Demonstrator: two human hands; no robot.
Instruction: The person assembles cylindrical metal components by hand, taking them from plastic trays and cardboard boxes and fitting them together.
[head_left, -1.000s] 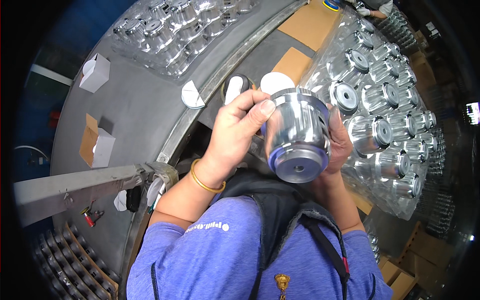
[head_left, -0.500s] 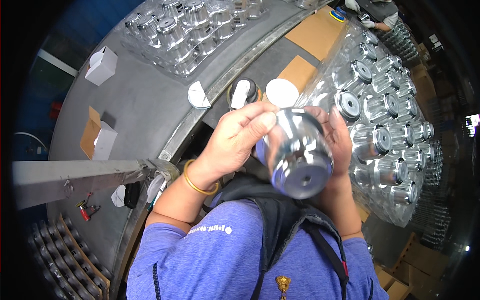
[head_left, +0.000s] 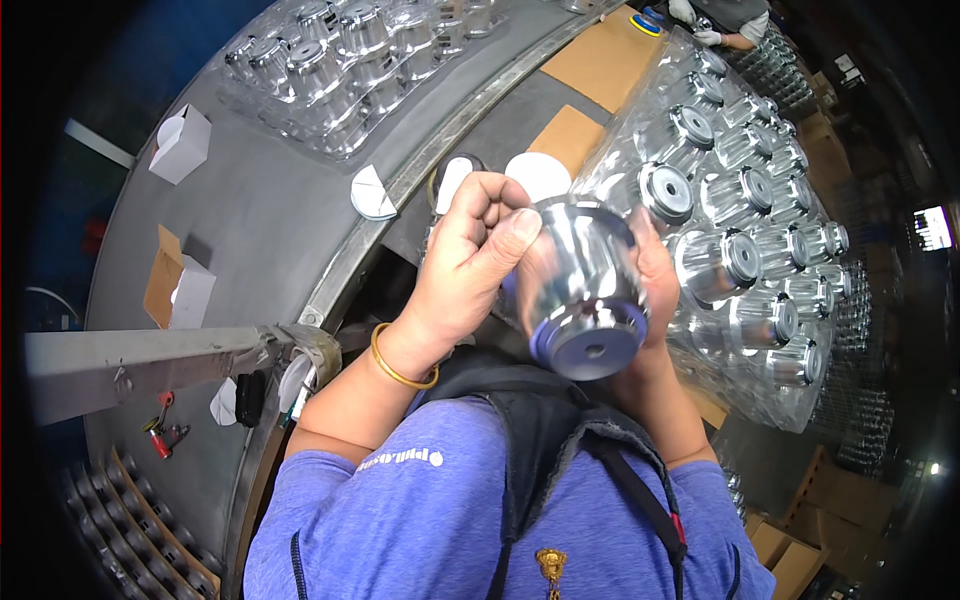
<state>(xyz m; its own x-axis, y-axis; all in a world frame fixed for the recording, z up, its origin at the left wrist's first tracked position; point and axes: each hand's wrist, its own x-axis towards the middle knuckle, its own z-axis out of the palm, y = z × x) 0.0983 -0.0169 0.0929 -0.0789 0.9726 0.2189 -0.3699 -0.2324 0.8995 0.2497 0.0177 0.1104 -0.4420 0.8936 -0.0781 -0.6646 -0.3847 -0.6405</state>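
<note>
A shiny chromed cup-shaped metal part (head_left: 590, 265) is tilted in front of my chest, its flat end with a small central hole facing down toward me. My left hand (head_left: 470, 245), with a gold bangle on the wrist, is closed with thumb and fingers pinched at the part's upper left rim. My right hand (head_left: 652, 285) wraps the part's right side; most of its fingers are hidden behind it. Slight blur runs over the metal. Just beyond the left fingers lies a white round disc (head_left: 538, 175).
Similar chromed parts (head_left: 735, 255) lie in a clear plastic tray at right; another filled tray (head_left: 345, 65) sits on the grey curved table (head_left: 270, 200). Small white boxes (head_left: 182, 145) and a metal beam (head_left: 150, 365) are at left. A gloved co-worker (head_left: 735, 25) is at far right.
The chromed part has turned a little in my hands, its holed end shifting slightly up and left. The whole surroundings have shifted slightly left in view.
</note>
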